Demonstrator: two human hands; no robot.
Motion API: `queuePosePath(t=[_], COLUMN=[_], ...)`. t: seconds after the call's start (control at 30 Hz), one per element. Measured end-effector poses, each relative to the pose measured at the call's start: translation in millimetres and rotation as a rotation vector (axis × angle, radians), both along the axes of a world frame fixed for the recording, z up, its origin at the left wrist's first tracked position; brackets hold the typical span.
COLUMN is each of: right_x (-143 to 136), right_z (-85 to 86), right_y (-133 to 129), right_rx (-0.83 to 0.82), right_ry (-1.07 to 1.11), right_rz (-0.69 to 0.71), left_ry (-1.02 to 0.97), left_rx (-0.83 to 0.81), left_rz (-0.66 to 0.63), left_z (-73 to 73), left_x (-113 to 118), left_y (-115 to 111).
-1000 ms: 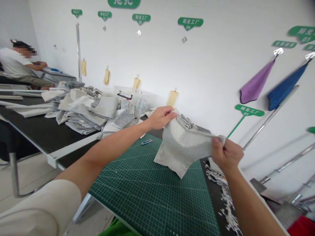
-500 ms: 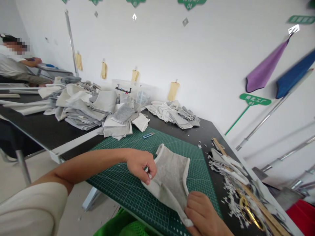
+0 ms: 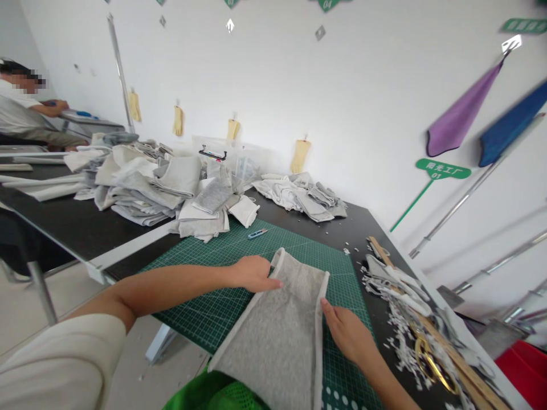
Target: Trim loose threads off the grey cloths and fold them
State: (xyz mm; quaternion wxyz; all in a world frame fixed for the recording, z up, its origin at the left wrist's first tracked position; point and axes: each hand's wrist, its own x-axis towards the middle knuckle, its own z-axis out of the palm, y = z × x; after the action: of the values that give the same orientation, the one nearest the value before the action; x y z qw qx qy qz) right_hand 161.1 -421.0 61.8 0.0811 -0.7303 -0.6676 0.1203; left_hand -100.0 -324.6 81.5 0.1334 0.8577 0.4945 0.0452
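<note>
A long grey knit fabric piece with pale rolled edges lies spread over the green cutting mat, its near end running down past the mat's front edge. My left hand is closed on its left edge near the far end, thumb on top and the other fingers mostly hidden. On the opposite edge, a little nearer to me, my right hand pinches the border, its fingers partly under the cloth. Small blue thread snips rest on the mat beyond the fabric.
Heaped grey and white cloth pieces cover the table's left part, with another pile at the back. Gold-handled scissors, a wooden ruler and white scraps lie at right. A person sits far left.
The fabric's near part, bunched before, is now spread out flat toward me. My left hand has moved slightly up its left edge; my right hand has moved up and away along the right edge.
</note>
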Motion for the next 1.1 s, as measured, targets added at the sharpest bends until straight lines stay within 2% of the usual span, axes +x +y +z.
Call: queuePosePath(t=[0.13,0.3,0.47,0.6,0.77,0.9,1.1], right_x=[-16,-23,-18,-13,-13,-20,-22], right_z=[3.0,1.4,-4.2,-11.4,-4.0,13.2,33.6], right_y=[8,7,7,8,3,-8,-18], right_rx=[-0.091,-0.068,-0.047,0.023,0.052,0.186,0.451], right_ry=[-0.120,-0.199,-0.159,0.101,0.705,1.092,1.229], right_rz=[0.029,0.073,0.073,0.030,-0.047,-0.080,-0.062], left_ry=[0.102,0.098,0.077,-0.075,-0.391,-0.713,-1.195], left_rx=[-0.013,0.010,-0.007,-0.050,-0.099,-0.209,-0.343], left_rz=[-0.004,-0.046,-0.047,-0.064,-0.097,-0.149,-0.192], left_z=[-9.1,-16.0,-16.8,-20.1,-17.6,0.2,33.3], left_x=[8,14,14,10,10,9,2], left_y=[-1,-1,-3,-2,-4,-11,-19])
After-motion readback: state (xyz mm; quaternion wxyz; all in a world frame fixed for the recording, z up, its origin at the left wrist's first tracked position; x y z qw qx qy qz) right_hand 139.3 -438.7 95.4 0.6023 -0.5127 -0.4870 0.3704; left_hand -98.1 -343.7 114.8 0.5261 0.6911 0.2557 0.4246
